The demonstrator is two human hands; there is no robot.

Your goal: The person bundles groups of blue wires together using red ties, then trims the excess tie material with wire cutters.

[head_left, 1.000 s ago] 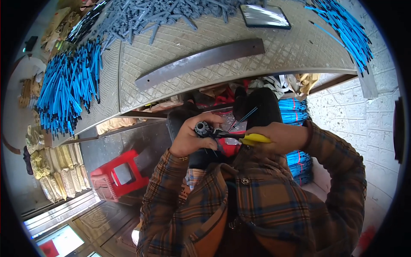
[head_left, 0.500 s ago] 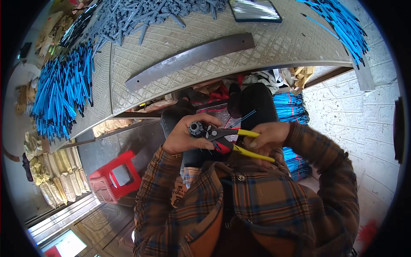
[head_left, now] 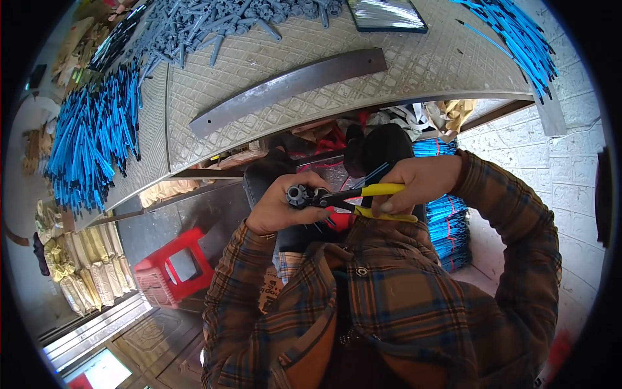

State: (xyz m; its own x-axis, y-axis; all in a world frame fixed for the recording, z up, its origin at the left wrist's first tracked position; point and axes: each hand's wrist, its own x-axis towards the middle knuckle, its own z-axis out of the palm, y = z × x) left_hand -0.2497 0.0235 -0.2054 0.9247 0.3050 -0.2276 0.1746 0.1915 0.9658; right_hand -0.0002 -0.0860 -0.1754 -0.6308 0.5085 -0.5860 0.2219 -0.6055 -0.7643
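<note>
My left hand (head_left: pixel 280 206) is closed around a grey plastic fitting (head_left: pixel 297 196) with a round, toothed end, held above my lap. From the right, my right hand (head_left: pixel 418 185) grips the yellow handles of cutting pliers (head_left: pixel 382 189). The dark jaws of the pliers meet the side of the fitting, close to my left fingertips. Thin dark and blue strands stick out around the fitting and beyond the pliers. What exactly lies between the jaws is hidden by my fingers.
Beyond my knees stands a table (head_left: pixel 427 78) bearing a curved metal bar (head_left: pixel 288 87), a heap of grey plastic parts (head_left: pixel 227 23) and bundles of blue rods (head_left: pixel 97 133). A red plastic stool (head_left: pixel 204 259) is on the left. More tied blue rods (head_left: pixel 447 227) stand under the table's right side.
The plier handles have come closer together as my right hand closed on them. My right hand and elbow have shifted up and to the right. The left hand stays nearly still.
</note>
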